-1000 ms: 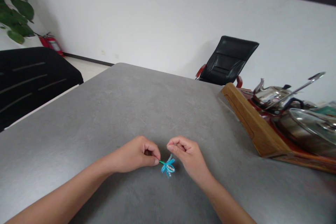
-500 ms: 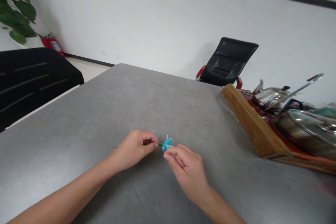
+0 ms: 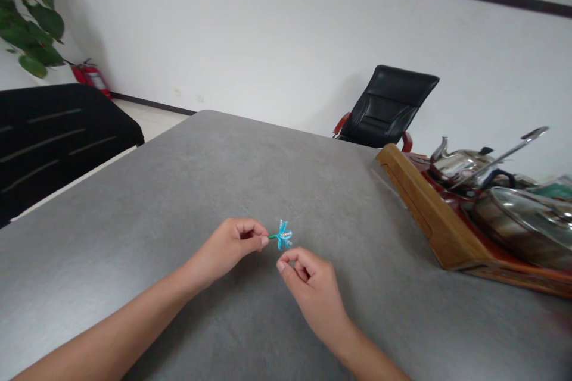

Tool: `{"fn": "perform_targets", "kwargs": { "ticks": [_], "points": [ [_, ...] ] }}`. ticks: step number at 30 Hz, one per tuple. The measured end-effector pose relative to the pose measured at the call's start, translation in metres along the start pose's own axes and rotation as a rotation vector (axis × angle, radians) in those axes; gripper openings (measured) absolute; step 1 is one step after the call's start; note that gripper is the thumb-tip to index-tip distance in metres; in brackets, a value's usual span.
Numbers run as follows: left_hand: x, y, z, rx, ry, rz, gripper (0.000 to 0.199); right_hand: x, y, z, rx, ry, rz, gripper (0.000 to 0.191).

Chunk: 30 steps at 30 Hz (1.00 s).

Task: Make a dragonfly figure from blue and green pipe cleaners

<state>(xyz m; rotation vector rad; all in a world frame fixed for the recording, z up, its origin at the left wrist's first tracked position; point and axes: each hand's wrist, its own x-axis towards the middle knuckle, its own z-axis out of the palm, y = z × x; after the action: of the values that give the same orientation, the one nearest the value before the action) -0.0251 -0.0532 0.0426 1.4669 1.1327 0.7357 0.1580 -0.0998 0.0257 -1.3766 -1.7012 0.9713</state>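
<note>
My left hand (image 3: 239,250) pinches the green stem of a small beaded flower (image 3: 283,234) between thumb and forefinger. Light-blue petals with rows of clear or silvery beads fan out to the right of the fingertips. Just below the petals is my right hand (image 3: 313,289), a small gap away from them. Its thumb and forefinger are brought together and the other fingers curl in; nothing shows between them. Both hands are over the grey table (image 3: 268,172). The lower part of the stem is hidden behind the left hand.
To the right, a wooden tea tray (image 3: 415,208) bears a steel kettle (image 3: 462,164) and a lidded pot (image 3: 522,223). A black chair (image 3: 388,104) stands beyond the table, another black chair (image 3: 62,137) at the left. A plant (image 3: 36,24) and a fire extinguisher (image 3: 96,78) are behind.
My right hand has come off the flower's petals and sits slightly lower. The flower, still in my left hand, has risen a little and turned, so its petals show more openly.
</note>
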Motion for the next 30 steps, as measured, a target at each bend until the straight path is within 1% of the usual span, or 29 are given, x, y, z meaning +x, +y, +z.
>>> {"fn": "perform_targets", "kwargs": {
  "ticks": [3, 5, 9, 13, 20, 24, 27, 30],
  "points": [
    [0.0, 0.003, 0.001, -0.045, 0.004, -0.041, 0.021, 0.003, 0.005, 0.003, 0.192, -0.048, 0.11, 0.02],
    [0.0, 0.003, 0.001, -0.07, -0.007, -0.067, 0.022, 0.005, 0.009, 0.004, 0.276, -0.061, 0.149, 0.02],
    [-0.001, 0.0, 0.0, -0.121, -0.038, -0.077, 0.024, 0.009, 0.018, 0.005, 0.373, -0.061, 0.208, 0.021],
    [-0.002, -0.003, -0.001, -0.188, -0.084, -0.063, 0.021, 0.011, 0.022, 0.006, 0.476, -0.098, 0.278, 0.025],
    [-0.004, 0.004, -0.002, -0.214, -0.161, -0.078, 0.021, 0.017, 0.021, 0.002, 0.589, -0.131, 0.322, 0.028],
    [-0.005, 0.006, -0.003, -0.192, -0.257, -0.079, 0.019, 0.019, 0.023, -0.001, 0.592, -0.147, 0.342, 0.028],
    [-0.007, 0.006, -0.003, -0.204, -0.365, -0.039, 0.015, 0.021, 0.023, -0.005, 0.603, -0.208, 0.351, 0.025],
    [-0.008, 0.007, -0.004, -0.172, -0.469, -0.023, 0.012, 0.023, 0.022, -0.009, 0.576, -0.253, 0.329, 0.022]
  ]
}}
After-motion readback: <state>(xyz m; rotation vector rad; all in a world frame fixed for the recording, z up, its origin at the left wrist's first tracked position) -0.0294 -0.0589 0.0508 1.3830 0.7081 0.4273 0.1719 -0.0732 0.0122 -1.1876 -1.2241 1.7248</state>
